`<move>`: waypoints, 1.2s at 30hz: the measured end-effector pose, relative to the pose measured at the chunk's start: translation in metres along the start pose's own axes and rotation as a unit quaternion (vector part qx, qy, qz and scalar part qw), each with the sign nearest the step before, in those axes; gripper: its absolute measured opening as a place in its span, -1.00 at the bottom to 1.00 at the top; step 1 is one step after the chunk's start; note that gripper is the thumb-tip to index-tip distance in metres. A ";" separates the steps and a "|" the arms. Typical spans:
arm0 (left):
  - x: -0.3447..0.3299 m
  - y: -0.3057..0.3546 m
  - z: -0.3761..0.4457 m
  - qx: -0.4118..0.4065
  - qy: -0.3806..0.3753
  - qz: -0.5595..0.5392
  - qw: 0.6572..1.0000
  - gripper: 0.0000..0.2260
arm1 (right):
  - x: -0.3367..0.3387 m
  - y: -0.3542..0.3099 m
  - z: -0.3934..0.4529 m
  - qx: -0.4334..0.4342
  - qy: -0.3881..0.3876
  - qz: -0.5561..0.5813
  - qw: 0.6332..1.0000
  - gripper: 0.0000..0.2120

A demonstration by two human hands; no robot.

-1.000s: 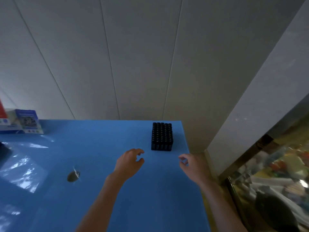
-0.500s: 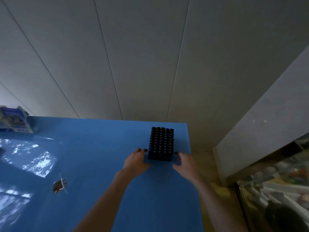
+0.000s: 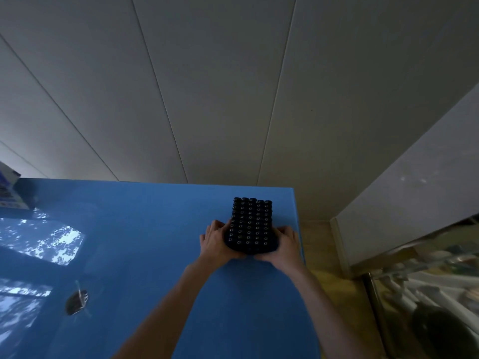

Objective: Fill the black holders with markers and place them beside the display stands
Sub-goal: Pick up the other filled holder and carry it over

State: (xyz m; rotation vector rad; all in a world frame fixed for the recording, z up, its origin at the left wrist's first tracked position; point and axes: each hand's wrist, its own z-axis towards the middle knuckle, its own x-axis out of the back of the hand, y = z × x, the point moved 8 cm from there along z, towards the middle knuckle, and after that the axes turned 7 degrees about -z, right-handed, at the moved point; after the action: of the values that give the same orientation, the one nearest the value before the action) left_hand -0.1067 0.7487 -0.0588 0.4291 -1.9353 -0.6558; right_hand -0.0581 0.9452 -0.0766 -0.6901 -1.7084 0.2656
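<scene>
**Inspector:** State the position of the black marker holder [image 3: 250, 225].

**Assessor:** It sits on the blue table [image 3: 145, 244], near the far right corner, close to the right edge. Every visible slot shows a dark marker cap [image 3: 249, 222], so I judge it full.

**Inspector:** And the hands?

**Assessor:** The left hand [image 3: 213, 239] clasps the holder's left side and the right hand [image 3: 285, 242] its right side, both low at the near end, fingers curled against the walls. The hands are apart, with the block clamped between them. Whether the base is touching the table or just lifted, I cannot tell.

**Inspector:** Why a two-sided hold?

**Assessor:** In my judgement, a loaded block is heavy and the markers stand loose in their slots. Squeezing from opposite sides low down keeps it level, so nothing tips out on the way.

**Inspector:** Where is it bound?

**Assessor:** The task calls for a place beside the display stands. A printed card stand [image 3: 9, 187] shows at the far left edge of the table, well apart from the holder; I take that as the likely destination.

**Inspector:** Anything else on the surface?

**Assessor:** A small dark object [image 3: 76, 301] at near left, too blurred to identify. It may lie near the route leftward.
</scene>
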 end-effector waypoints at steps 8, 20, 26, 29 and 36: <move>0.001 -0.005 -0.007 0.019 0.008 -0.096 0.995 -0.38 | 0.005 -0.015 -0.004 0.020 -0.008 0.128 0.992 -0.09; 0.042 -0.021 -0.047 0.027 0.082 -0.249 0.965 -0.57 | 0.000 -0.068 -0.015 0.088 -0.068 0.268 0.957 -0.05; 0.074 -0.054 -0.091 0.037 0.135 -0.311 0.940 -0.39 | -0.014 -0.115 -0.028 0.130 -0.118 0.278 0.944 -0.09; 0.092 -0.068 -0.117 0.039 0.158 -0.333 0.929 -0.34 | -0.024 -0.147 -0.040 0.164 -0.141 0.259 0.941 -0.10; 0.135 -0.122 -0.191 0.038 0.244 -0.341 0.907 -0.36 | -0.058 -0.227 -0.079 0.237 -0.193 0.239 0.922 -0.08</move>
State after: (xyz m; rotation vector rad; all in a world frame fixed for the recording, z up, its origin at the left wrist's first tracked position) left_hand 0.0087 0.5284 0.0288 1.2295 -1.3096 -0.8142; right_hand -0.0451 0.7166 0.0156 -0.7075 -1.7200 1.1853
